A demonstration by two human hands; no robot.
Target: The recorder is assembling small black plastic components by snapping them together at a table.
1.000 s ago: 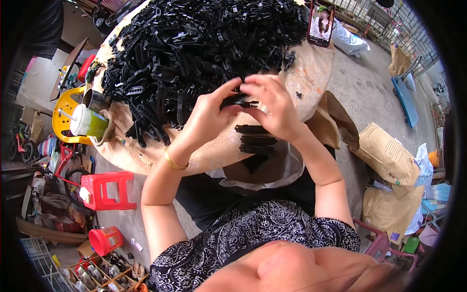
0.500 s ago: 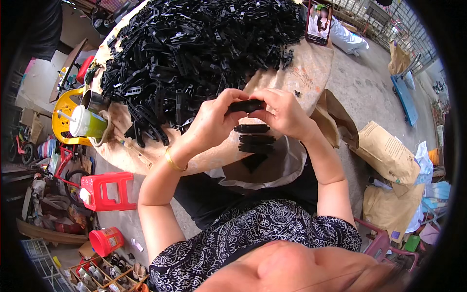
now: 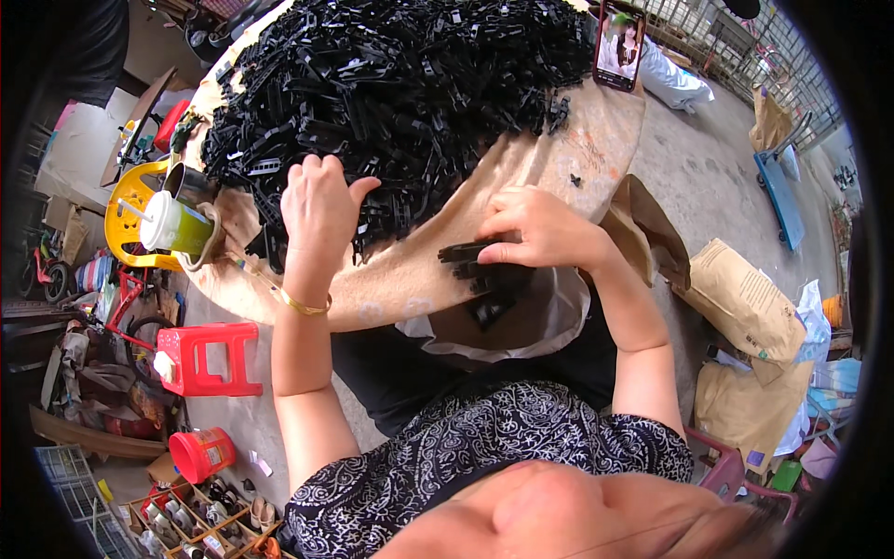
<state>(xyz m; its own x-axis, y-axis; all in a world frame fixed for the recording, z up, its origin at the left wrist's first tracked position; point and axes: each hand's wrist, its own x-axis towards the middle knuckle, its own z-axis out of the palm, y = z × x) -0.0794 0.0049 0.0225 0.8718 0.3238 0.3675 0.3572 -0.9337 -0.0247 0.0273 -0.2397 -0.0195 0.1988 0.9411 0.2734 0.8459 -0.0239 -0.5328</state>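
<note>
My left hand (image 3: 321,205) is open over the front left of a big heap of black plastic parts (image 3: 400,93), thumb spread from bent fingers whose tips are hidden. At the front edge of the table, my right hand (image 3: 540,228) has its thumb and fingers closed around one black plastic part (image 3: 461,252). That part lies at the top of a short row of similar dark pieces (image 3: 489,279). Below the edge, a pale open sack (image 3: 549,331) hangs at my lap with a dark piece in its mouth.
The round table wears a tan cloth (image 3: 596,140). A phone (image 3: 618,47) stands at its far right. On the left are a drink cup (image 3: 177,224) on a yellow chair (image 3: 121,210), a red stool (image 3: 209,359) and a red bucket (image 3: 202,455). Brown paper sacks (image 3: 740,298) lie right.
My hands have parted from the black part they both held. The left moved left onto the heap; the right came down to the row at the table edge with the part.
</note>
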